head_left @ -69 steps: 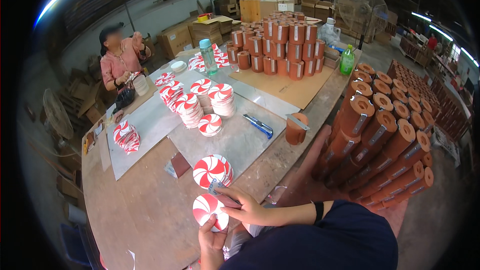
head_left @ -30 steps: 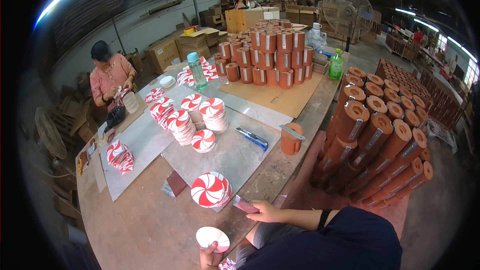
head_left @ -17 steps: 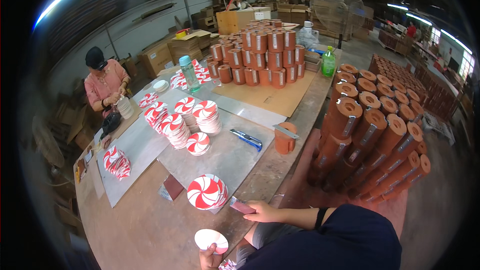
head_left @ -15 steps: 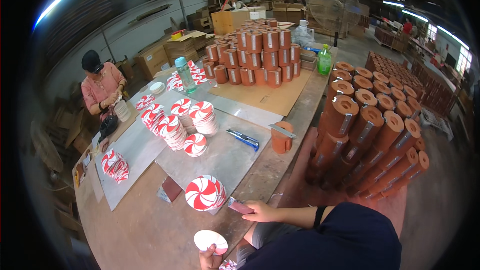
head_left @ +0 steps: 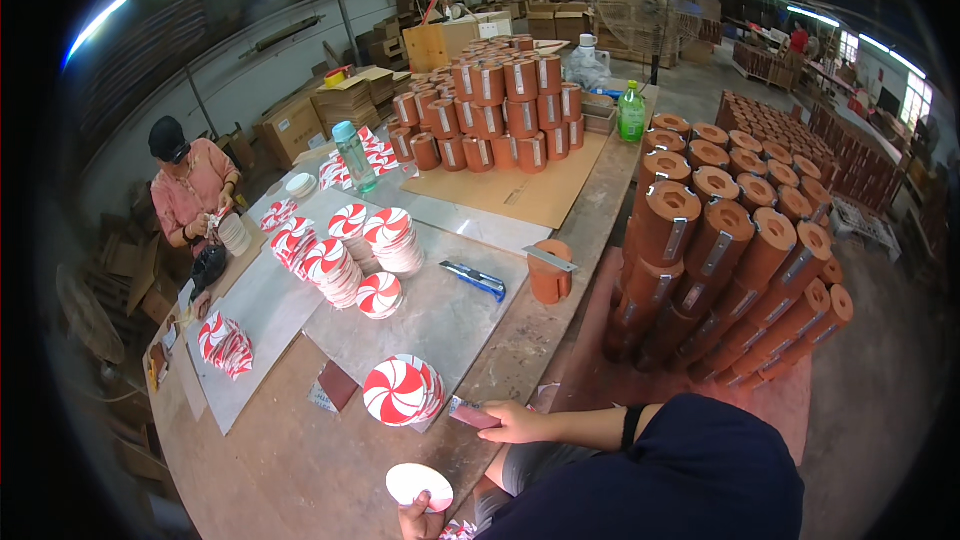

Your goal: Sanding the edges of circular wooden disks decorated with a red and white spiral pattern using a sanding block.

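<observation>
A round disc [head_left: 418, 486], its upper face mostly white with a pinkish patch near the lower edge, is pinched in my left hand [head_left: 418, 520] with the thumb on top. My right hand [head_left: 514, 422] grips a folded piece of reddish-brown sandpaper [head_left: 474, 414] just above the table's near edge, apart from the disc. Beyond my hands stands a stack of red-and-white swirl discs [head_left: 398, 391]. Another sandpaper piece [head_left: 336, 386] lies to its left. A blue utility knife [head_left: 474, 280] rests on the grey sheet [head_left: 440, 325].
More swirl-disc stacks [head_left: 328, 262] stand mid-table, near a water bottle [head_left: 354, 156]. Brown cylinders [head_left: 522, 112] are piled at the back; taller columns [head_left: 690, 230] rise right of the table. One cylinder [head_left: 549, 276] carries a metal strip. A co-worker [head_left: 196, 184] handles discs at the far left.
The whole view has shifted slightly, so the table's contents appear further left. My hands keep nearly the same pose and hold the same things. The co-worker's hands have moved a little.
</observation>
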`<state>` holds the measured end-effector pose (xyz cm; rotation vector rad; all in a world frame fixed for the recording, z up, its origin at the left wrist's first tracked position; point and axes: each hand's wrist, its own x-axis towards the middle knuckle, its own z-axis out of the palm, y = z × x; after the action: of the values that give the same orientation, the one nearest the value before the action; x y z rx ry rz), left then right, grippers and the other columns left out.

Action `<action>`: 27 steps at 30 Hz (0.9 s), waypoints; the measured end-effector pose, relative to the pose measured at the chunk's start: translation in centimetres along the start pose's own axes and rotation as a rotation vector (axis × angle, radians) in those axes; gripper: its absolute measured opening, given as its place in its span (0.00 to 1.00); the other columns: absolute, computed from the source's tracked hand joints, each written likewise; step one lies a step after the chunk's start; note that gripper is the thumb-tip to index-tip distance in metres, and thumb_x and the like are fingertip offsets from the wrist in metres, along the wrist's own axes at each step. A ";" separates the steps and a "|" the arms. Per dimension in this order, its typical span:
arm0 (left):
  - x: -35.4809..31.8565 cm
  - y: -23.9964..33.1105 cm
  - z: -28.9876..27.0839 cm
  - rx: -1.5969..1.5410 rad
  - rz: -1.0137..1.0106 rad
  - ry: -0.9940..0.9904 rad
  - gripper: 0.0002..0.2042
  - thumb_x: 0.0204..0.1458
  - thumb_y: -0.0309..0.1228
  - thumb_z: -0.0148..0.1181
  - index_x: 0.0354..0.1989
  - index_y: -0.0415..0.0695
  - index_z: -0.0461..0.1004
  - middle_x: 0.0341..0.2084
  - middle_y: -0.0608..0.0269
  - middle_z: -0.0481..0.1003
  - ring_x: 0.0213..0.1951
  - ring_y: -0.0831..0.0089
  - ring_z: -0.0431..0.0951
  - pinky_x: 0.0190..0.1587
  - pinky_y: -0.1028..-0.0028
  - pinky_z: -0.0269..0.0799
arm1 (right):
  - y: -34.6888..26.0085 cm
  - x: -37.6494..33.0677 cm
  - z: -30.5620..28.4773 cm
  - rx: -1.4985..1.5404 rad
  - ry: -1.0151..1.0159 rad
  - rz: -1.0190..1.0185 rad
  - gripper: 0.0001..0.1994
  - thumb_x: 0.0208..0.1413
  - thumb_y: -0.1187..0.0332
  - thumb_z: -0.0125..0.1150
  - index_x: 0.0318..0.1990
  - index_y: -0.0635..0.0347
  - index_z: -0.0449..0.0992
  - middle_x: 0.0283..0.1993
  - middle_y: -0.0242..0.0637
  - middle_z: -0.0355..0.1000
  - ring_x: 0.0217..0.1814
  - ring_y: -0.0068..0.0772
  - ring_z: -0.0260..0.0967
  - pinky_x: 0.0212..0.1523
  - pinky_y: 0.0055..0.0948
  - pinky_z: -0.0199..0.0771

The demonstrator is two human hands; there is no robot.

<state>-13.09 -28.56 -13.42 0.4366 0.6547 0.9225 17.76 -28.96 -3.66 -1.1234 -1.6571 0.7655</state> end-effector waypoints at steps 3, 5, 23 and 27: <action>-0.1 0.2 0.9 0.013 0.000 0.006 0.37 0.37 0.27 0.61 0.56 0.43 0.46 0.50 0.53 0.58 0.52 0.55 0.58 0.54 0.54 0.53 | 0.1 -0.1 0.1 0.041 -0.002 0.027 0.11 0.43 0.68 0.57 0.26 0.67 0.65 0.25 0.42 0.60 0.27 0.37 0.61 0.28 0.29 0.58; -0.1 0.3 1.2 0.016 0.007 0.010 0.36 0.37 0.27 0.61 0.56 0.43 0.46 0.50 0.53 0.58 0.52 0.55 0.58 0.54 0.54 0.54 | 0.3 -0.1 0.2 0.032 -0.002 0.024 0.11 0.43 0.68 0.58 0.26 0.67 0.65 0.25 0.42 0.60 0.27 0.38 0.61 0.28 0.29 0.58; -0.2 0.6 1.7 0.042 0.013 0.026 0.36 0.37 0.26 0.60 0.55 0.42 0.47 0.49 0.53 0.59 0.51 0.55 0.59 0.53 0.55 0.54 | 0.4 -0.1 0.2 -0.006 0.016 0.000 0.11 0.42 0.69 0.58 0.25 0.68 0.65 0.24 0.42 0.61 0.26 0.36 0.61 0.27 0.29 0.58; 0.1 0.7 1.5 0.055 -0.001 0.028 0.35 0.37 0.26 0.60 0.55 0.42 0.47 0.49 0.53 0.59 0.51 0.55 0.59 0.53 0.55 0.55 | -0.1 -0.2 0.1 0.043 -0.001 0.075 0.12 0.40 0.68 0.58 0.28 0.68 0.66 0.27 0.44 0.63 0.29 0.42 0.63 0.30 0.31 0.61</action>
<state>-12.44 -28.18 -11.91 0.4733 0.7068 0.9129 17.64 -29.15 -3.65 -1.1606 -1.5993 0.8458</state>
